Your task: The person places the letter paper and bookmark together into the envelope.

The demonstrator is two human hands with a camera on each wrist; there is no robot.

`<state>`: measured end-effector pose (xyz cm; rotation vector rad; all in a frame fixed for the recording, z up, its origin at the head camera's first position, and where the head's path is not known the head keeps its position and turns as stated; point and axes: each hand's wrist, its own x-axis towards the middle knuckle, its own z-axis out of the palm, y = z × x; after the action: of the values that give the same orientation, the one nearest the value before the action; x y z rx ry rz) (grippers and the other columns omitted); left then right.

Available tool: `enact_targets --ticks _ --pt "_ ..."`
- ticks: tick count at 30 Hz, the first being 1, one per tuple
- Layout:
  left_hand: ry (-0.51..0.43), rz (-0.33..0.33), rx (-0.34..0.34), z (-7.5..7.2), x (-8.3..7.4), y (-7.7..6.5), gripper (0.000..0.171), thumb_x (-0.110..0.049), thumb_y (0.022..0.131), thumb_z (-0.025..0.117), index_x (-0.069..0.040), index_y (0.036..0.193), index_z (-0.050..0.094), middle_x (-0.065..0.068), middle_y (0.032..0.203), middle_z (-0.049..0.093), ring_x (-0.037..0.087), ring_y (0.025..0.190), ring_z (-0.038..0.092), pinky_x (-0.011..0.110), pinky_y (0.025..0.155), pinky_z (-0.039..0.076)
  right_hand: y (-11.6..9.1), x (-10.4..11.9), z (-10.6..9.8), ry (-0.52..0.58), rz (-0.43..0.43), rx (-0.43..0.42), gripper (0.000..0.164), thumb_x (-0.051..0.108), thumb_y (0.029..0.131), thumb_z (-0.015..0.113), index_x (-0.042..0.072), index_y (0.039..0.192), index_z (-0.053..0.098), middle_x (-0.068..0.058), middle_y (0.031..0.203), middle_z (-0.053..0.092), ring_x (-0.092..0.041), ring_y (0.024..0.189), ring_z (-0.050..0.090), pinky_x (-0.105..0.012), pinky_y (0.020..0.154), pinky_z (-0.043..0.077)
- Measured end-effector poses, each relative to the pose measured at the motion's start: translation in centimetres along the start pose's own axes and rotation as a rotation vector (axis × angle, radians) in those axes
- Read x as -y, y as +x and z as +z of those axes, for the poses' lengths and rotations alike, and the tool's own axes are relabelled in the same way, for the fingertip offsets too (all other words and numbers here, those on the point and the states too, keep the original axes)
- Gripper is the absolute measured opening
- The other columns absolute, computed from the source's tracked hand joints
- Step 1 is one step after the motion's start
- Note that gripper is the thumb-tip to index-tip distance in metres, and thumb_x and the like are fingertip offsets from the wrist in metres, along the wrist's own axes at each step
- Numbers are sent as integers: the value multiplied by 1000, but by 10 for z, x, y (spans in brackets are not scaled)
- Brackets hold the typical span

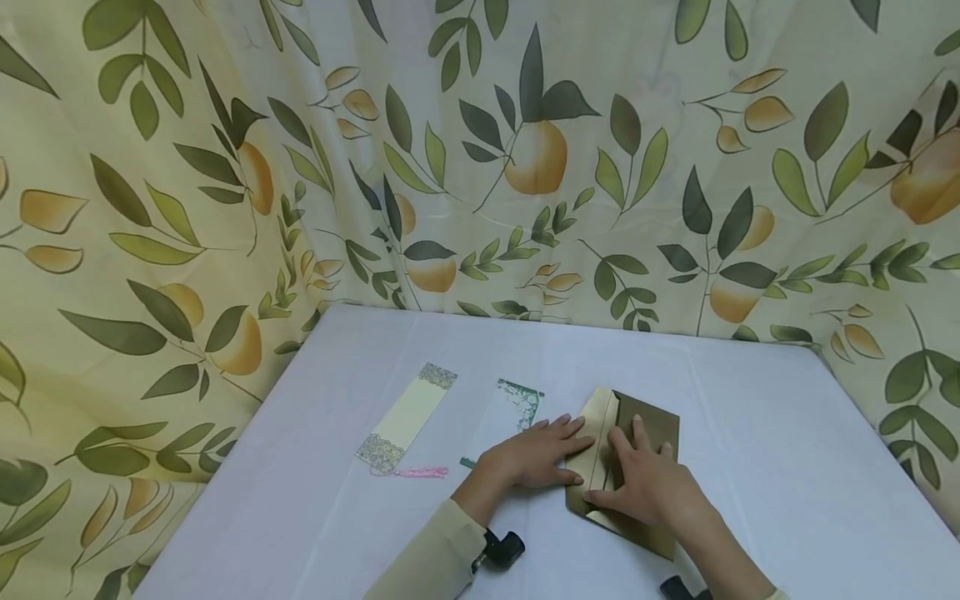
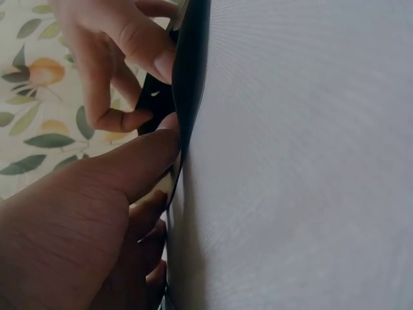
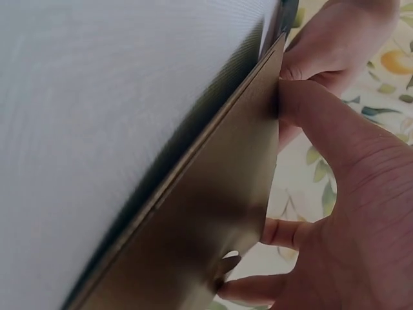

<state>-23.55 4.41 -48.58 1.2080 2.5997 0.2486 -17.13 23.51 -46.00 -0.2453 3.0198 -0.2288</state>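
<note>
A flat brown-gold paper envelope (image 1: pixel 652 418) with a paler folded flap (image 1: pixel 602 410) lies at a slant on the white-covered table. My left hand (image 1: pixel 536 454) rests on the flap with its fingers spread and extended. On the brown face beside the flap's edge, my right hand (image 1: pixel 648 483) touches down with thumb and fingertips spread apart. Both hands meet close to each other at the envelope in the left wrist view. Seen from the right wrist, the envelope (image 3: pixel 213 181) is edge-on, a small pale gap showing near the lower fingertips.
To the left lies a cream bookmark (image 1: pixel 408 412) with patterned ends and a pink tassel (image 1: pixel 423 472). A white card with green floral trim (image 1: pixel 525 400) is partly hidden behind my left hand. A leaf-and-fruit curtain (image 1: pixel 480 167) hangs beyond the table (image 1: pixel 765 433).
</note>
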Motion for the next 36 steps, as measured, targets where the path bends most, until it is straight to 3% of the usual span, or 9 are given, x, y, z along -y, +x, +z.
enact_targets --ticks 8,13,19,36 --pt "73 -25 6 -2 -2 0 63 -53 93 48 -34 149 25 -9 156 10 10 141 7 30 111 13 3 -2 -4 56 -3 47 108 79 59 65 4 131 35 -39 143 18 -74 104 30 -71 64 41" --pt "114 -19 8 -2 0 2 62 -52 93 50 -35 148 27 -10 155 12 10 141 10 29 110 16 3 -2 -5 78 3 51 109 78 56 68 6 131 35 -38 144 18 -74 105 30 -70 64 41" --pt "155 20 -36 -3 1 2 57 -49 93 52 -33 145 36 -8 155 17 11 140 18 29 108 25 2 0 -5 77 15 45 109 77 53 71 6 129 37 -36 144 21 -73 104 33 -65 58 44" --pt "-4 78 -82 -18 13 -9 44 -41 97 50 -35 140 45 -11 155 17 5 136 23 27 105 29 1 0 -5 74 23 52 110 77 53 71 7 129 36 -36 144 21 -71 106 34 -64 59 45"
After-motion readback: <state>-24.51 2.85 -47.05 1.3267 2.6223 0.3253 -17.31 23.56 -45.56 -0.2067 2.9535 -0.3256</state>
